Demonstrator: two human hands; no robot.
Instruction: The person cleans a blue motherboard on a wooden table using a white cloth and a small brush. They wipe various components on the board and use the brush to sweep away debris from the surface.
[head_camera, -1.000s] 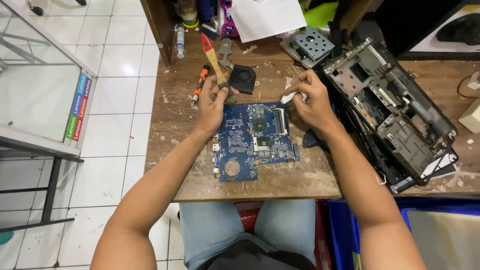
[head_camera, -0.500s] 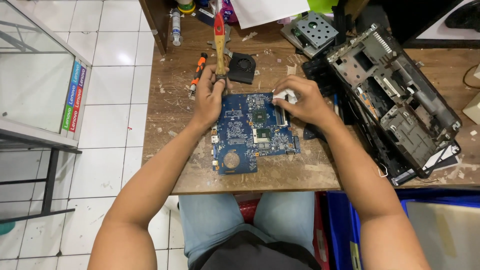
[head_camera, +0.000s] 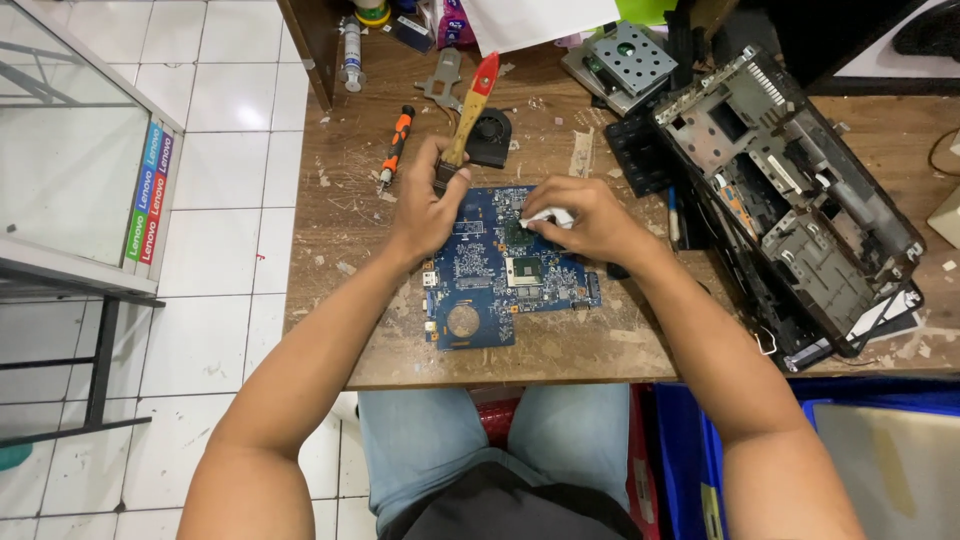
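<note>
We kept the blue circuit board (head_camera: 505, 270) flat on the wooden desk (head_camera: 560, 350), close to the near edge, so that both hands could work on it from above. Our left hand (head_camera: 428, 205) lay over the board's upper left corner, closed around a paintbrush (head_camera: 470, 100) whose wooden handle with its red tip pointed away from us; we judged that this grip also steadied the board. Our right hand (head_camera: 590, 220) rested over the board's upper right part, fingers pinched shut on a small white wad (head_camera: 545, 215) pressed against the board beside a chip. Beyond the board lay a small black fan (head_camera: 490, 135) and an orange-handled screwdriver (head_camera: 395, 150). To the board's right sat the stripped laptop chassis (head_camera: 790, 200).
</note>
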